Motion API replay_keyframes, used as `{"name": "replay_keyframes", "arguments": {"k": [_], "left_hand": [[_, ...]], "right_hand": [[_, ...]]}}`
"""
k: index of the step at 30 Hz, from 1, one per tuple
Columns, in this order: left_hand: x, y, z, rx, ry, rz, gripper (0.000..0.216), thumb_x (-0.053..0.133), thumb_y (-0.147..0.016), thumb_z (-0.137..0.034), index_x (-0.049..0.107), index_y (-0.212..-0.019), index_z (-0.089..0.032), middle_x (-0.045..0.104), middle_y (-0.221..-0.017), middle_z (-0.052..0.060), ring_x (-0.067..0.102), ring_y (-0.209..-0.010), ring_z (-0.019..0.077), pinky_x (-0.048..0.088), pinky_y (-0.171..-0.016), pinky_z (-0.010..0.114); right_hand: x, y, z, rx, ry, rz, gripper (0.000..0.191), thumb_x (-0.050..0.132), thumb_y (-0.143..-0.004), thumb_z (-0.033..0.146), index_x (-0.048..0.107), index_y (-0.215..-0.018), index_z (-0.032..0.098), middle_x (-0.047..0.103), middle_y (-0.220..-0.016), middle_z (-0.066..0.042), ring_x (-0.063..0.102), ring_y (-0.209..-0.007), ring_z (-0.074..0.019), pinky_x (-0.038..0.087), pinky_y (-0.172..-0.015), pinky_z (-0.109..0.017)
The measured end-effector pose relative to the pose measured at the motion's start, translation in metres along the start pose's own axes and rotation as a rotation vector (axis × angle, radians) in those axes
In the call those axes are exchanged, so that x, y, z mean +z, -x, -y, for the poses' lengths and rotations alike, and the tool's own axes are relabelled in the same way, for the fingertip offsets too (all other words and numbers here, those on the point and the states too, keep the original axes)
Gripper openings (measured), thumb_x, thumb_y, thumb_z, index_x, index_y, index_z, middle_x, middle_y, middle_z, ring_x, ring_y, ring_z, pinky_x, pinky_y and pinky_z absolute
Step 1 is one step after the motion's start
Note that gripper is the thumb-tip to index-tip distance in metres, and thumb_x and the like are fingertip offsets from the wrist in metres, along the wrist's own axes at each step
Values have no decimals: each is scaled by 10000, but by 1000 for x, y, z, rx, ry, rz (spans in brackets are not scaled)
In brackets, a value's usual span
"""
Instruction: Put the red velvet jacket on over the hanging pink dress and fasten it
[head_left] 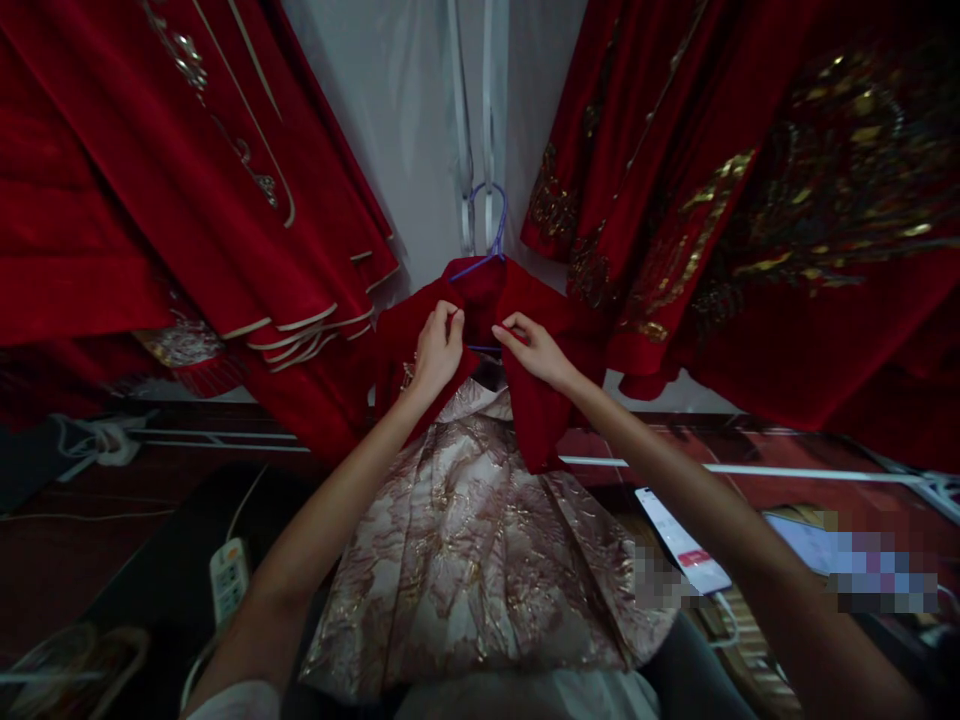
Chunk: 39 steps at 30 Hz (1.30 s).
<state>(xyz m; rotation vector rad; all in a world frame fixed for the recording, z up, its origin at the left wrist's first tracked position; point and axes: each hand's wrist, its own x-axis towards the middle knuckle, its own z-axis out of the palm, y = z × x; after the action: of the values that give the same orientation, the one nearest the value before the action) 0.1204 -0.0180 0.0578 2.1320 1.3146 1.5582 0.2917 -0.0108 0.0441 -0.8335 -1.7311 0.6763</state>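
Note:
A red jacket (544, 420) hangs on a purple hanger (499, 225) in the middle of the head view, its front parted. My left hand (440, 348) pinches the jacket's left front edge near the neckline. Opposite it, my right hand (531, 345) has thumb and fingers closed on the right front edge. Below the jacket spreads a pale pink brocade skirt (480, 540) with a metallic floral pattern, its lower part reaching down over my lap. The skirt's upper end is partly covered by the jacket.
Red embroidered garments hang at the left (247, 200) and right (675, 240). Grey straps (461, 120) run down to the hanger. A power strip (229, 580) lies lower left. A lit phone (684, 545) with a white cable lies lower right, near a second device (802, 543).

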Motion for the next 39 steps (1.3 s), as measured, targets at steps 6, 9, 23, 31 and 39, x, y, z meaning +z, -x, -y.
{"name": "replay_keyframes", "arguments": {"k": [6,9,23,31,39], "left_hand": [[29,13,-10,-60,276,61,123,429,-918,-304,450,-847,-206,509,-776,-17,510,-724,100,409,-731,213],[28,15,-8,-110,430,54,145,477,-895,-331,464,-830,-203,501,-770,-17,505,-717,95,425,-700,202],[31,53,1,-278,705,-18,252,652,-710,-136,517,-914,-198,596,-904,21,592,-851,108,480,-867,279],[22,44,-1,-332,615,-3,263,612,-640,-20,534,-842,-169,618,-821,4,596,-700,82,499,-741,245],[17,42,-6,-325,609,3,192,661,-664,-110,633,-851,-142,690,-867,47,650,-829,146,499,-885,347]], "right_hand": [[24,0,9,14,-167,-84,378,492,-834,557,470,-734,194,484,-707,24,465,-669,-105,392,-683,-233],[26,1,10,31,-212,-114,390,529,-802,575,451,-730,200,457,-686,35,440,-635,-95,380,-640,-224],[25,12,6,185,-324,-169,437,588,-727,629,486,-794,210,473,-712,35,434,-640,-88,391,-612,-218],[14,21,9,197,-354,-34,308,634,-745,465,560,-904,212,579,-815,10,546,-722,-93,480,-704,-236],[7,29,15,96,-151,-51,310,685,-716,400,608,-918,178,655,-927,-48,616,-811,-135,520,-791,-293]]}}
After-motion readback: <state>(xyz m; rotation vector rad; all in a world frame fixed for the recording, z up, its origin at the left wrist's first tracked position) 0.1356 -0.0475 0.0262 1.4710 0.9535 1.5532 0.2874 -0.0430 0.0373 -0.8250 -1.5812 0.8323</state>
